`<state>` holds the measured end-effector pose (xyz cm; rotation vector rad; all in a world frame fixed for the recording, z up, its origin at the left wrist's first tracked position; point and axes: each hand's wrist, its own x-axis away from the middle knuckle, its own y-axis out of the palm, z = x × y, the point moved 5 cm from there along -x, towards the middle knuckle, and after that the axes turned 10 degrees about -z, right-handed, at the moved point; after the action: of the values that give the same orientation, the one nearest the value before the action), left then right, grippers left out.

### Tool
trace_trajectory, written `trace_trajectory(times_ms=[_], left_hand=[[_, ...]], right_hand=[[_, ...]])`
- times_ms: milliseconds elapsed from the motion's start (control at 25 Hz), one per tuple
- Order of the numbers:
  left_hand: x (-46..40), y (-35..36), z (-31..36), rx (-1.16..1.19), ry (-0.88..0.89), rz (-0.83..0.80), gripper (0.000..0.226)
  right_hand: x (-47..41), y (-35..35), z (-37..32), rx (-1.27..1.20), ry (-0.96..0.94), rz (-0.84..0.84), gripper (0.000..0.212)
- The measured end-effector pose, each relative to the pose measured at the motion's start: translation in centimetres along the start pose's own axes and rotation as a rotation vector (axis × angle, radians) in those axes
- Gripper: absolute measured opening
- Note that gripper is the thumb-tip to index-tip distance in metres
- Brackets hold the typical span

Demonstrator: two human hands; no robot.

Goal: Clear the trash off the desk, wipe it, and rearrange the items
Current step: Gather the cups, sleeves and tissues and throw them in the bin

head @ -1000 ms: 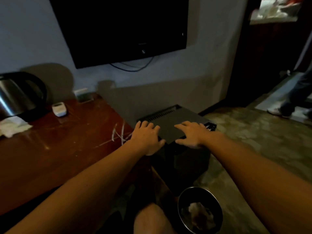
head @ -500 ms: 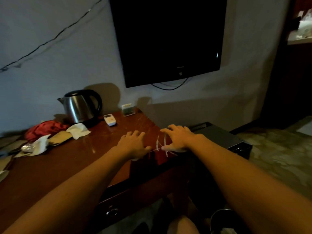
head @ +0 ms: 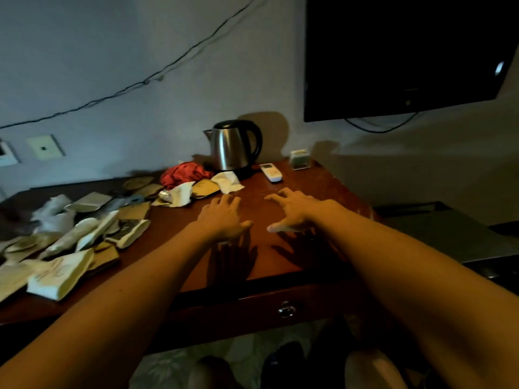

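Here both bare hands hover over the right half of the desk [head: 309,189], palms down, holding nothing: the left hand [head: 222,217] has its fingers straight and loosely together, pointing toward the far edge, and the right hand [head: 295,211] has its fingers spread apart and slightly bent, thumb reaching toward the left hand. Their shadows fall on the reddish wood just nearer the front edge, so neither plainly touches the surface. The trash [head: 78,234], a litter of crumpled napkins, flattened paper wrappers and cardboard pieces, covers the left half of the desk from the front edge back toward the wall, with its nearest scraps just beyond the left hand's fingertips. A red cloth [head: 185,172] lies bunched at the far edge beside the pile. A steel kettle [head: 233,144] with a black handle stands upright near the far edge, against the wall. Just right of it a white remote [head: 271,172] lies flat, and a small box [head: 300,160] sits at the far right corner. A drawer with a metal pull [head: 286,309] faces out from the front edge. A dark television [head: 398,54] hangs on the wall above the right end, and a black cable [head: 140,82] runs across the wall.
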<state>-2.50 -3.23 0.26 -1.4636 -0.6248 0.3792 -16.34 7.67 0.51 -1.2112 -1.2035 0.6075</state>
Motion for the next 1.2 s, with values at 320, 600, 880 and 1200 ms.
trace_trajectory(times_ms=[320,600,880,1200], left_hand=[[3.9,1.5,-11.7,0.057,-0.225,0.075,0.072],[7.8,2.2,-20.9,0.165,-0.347,0.266,0.064],[12.7,4.4,-32.5,0.212,-0.566,0.349,0.083],[14.7,7.4,-37.9,0.396,-0.712,0.086,0.12]], right_hand=[[-6.5,-0.6,-12.4,0.073,-0.193,0.015,0.098],[-9.6,0.3,-22.9,0.089,-0.4,-0.013,0.106],[-12.6,-0.2,-31.6,-0.02,-0.532,0.062,0.117],[-16.9,-0.4,-38.7,0.057,-0.513,-0.093,0.137]])
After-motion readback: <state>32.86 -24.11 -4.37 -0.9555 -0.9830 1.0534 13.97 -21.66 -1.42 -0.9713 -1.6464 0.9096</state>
